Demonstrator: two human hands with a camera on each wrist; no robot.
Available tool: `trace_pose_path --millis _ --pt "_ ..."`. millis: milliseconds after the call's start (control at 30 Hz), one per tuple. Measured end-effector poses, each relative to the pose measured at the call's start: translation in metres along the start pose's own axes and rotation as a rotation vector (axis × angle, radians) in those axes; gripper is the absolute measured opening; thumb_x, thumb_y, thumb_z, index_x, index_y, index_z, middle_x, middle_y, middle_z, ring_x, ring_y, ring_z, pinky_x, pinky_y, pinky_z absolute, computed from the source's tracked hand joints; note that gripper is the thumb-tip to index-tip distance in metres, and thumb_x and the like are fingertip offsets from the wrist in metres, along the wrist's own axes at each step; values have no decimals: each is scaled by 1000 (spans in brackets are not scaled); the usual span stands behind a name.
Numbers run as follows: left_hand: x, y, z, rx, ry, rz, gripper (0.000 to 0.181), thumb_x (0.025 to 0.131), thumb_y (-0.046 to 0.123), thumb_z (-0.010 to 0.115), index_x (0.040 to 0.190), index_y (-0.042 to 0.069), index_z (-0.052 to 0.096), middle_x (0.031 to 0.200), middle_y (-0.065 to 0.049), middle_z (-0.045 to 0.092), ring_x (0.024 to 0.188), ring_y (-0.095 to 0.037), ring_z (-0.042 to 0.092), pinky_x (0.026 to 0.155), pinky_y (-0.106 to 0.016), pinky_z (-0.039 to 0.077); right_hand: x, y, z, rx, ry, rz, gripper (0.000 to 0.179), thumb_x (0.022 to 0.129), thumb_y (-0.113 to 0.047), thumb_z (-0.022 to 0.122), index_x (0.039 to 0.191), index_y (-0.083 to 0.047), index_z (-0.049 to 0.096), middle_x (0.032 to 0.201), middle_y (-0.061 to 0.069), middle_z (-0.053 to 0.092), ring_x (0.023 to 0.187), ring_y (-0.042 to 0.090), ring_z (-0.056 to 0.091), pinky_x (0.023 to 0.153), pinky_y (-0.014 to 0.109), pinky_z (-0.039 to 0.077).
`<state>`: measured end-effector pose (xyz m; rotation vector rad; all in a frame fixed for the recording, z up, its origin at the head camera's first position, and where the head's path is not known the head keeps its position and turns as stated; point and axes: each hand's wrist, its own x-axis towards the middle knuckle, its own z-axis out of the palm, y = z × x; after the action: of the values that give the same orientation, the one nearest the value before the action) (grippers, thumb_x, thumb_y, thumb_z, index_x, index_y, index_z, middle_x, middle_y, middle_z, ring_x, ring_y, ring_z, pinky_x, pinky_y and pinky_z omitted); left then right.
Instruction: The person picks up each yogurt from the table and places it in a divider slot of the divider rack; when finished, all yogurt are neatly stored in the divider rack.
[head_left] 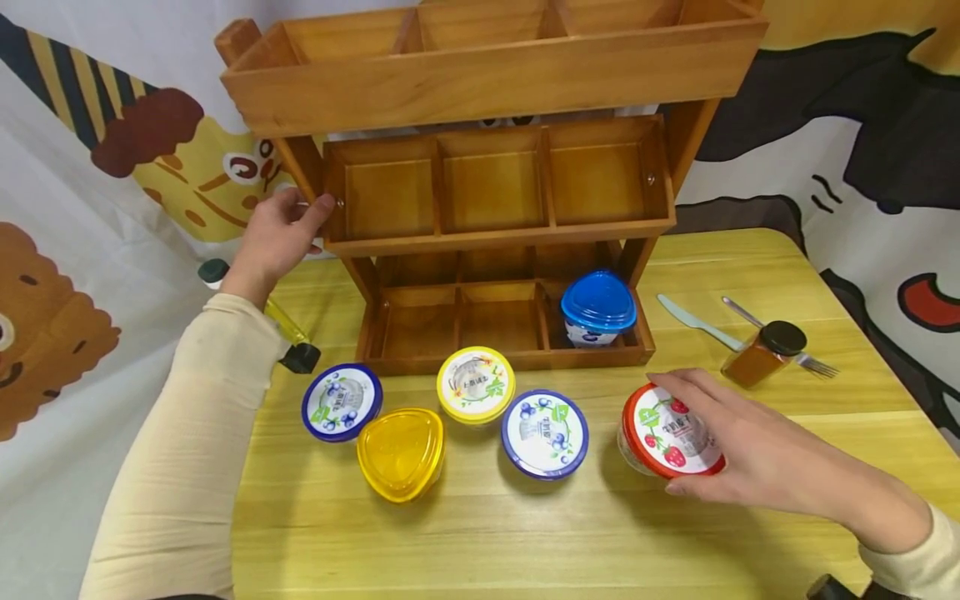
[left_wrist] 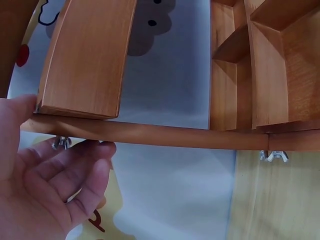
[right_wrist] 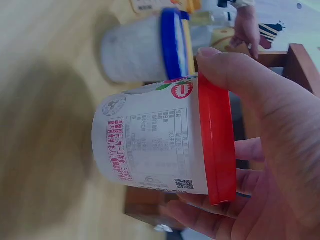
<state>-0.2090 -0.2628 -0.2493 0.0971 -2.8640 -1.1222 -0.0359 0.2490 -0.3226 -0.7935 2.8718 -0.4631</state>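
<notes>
Our right hand [head_left: 757, 450] grips the red-lidded cup [right_wrist: 150, 145] at its lid, thumb on one edge and fingers around the opposite side. The cup is at the near right of the table [head_left: 487, 550]; we cannot confirm whether its base makes contact.

Directly beyond the grip we locate the dark-capped jar [head_left: 765, 354]. The knife [head_left: 697, 321] lies behind the grip, its near end reaching the jar; the fork [head_left: 819, 365] is partly hidden by the jar.

Left of the grip, in increasing distance, we find the blue-lidded cup [head_left: 545, 434], the yellow-lidded cup [head_left: 476, 386], the yellow triangular container [head_left: 401, 454] and a second blue-lidded cup [head_left: 342, 402].

Behind this group, beyond and left of the grip, stands the wooden rack [head_left: 495, 79]. Its bottom tier holds the blue triangular container [head_left: 598, 304] in the right-hand compartment, the one nearest the grip.

Farthest left of the grip, our left hand [head_left: 281, 233] holds the rack's left upright beside the middle tier, thumb and fingers on opposite sides.
</notes>
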Motion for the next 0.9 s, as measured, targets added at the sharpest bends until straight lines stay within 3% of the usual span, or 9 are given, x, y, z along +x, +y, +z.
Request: trace_pose_path --millis 200,333,567,900 --pt "1 -1 0 -43 -21 13 78 96 68 31 139 5 47 130 -16 53 111 -29 59 85 -33 56 8 0 -25 -1 64 -58 103 68 -65 80 146 -12 39 137 3 45 109 16 54 74 26 58" --pt "2 -2 0 -74 -25 23 76 97 65 31 140 5 46 131 -15 52 119 -31 57 85 -31 56 16 -3 -41 -23 135 -109 105 64 -57 87 147 -13 39 135 3 48 108 16 54 71 26 59" --pt "2 -3 1 -83 2 34 71 97 64 33 134 6 52 124 -11 55 114 -29 58 81 -29 56 38 -14 -60 -2 177 -115 108 62 -48 92 149 -15 37 139 4 46 113 15 51 71 25 58" --pt "2 -7 3 -37 48 87 60 98 60 41 114 5 58 105 -9 60 94 -21 60 73 -26 56 77 -28 -65 42 175 -195 104 69 -49 88 151 -14 34 142 7 44 115 20 51 82 41 58"
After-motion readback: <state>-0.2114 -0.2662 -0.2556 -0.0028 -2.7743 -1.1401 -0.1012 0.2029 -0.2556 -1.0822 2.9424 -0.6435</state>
